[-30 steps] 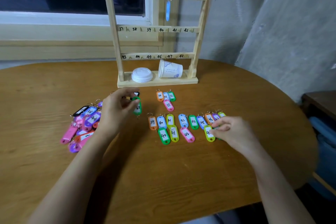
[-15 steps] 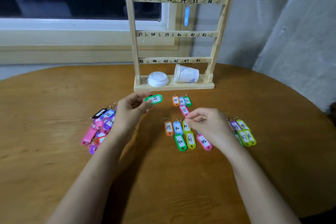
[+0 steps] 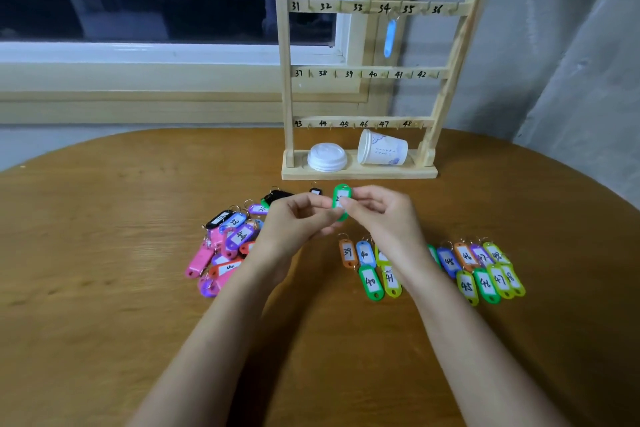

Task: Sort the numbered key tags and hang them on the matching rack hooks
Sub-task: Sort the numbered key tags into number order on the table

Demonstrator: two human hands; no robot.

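Both hands met above table centre, left hand point(image 3: 298, 222) and right hand point(image 3: 381, 218) pinched shut on 1 upright green tag point(image 3: 341, 199), rack point(image 3: 360, 172) at 12 o'clock, unsorted pile point(image 3: 225, 246) at 9 o'clock, sorted rows point(image 3: 485, 274) at 3 o'clock, bare wooden table point(image 3: 104, 305) open toward the near edge.

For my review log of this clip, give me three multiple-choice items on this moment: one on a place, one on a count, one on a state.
1. Where does the white paper cup lie?
A. on the wooden rack's base
B. on the table beside the pile
C. on a hook

2. How many tags hang on the rack?
A. none
B. one
C. three

3. How is the green plastic key tag held?
A. flat on the table
B. by the left hand alone
C. pinched between the left hand and the right hand

Key: A, the cup lies tipped beside the white lid; B, only the blue tag hangs, under 34; C, both grips meet on it.
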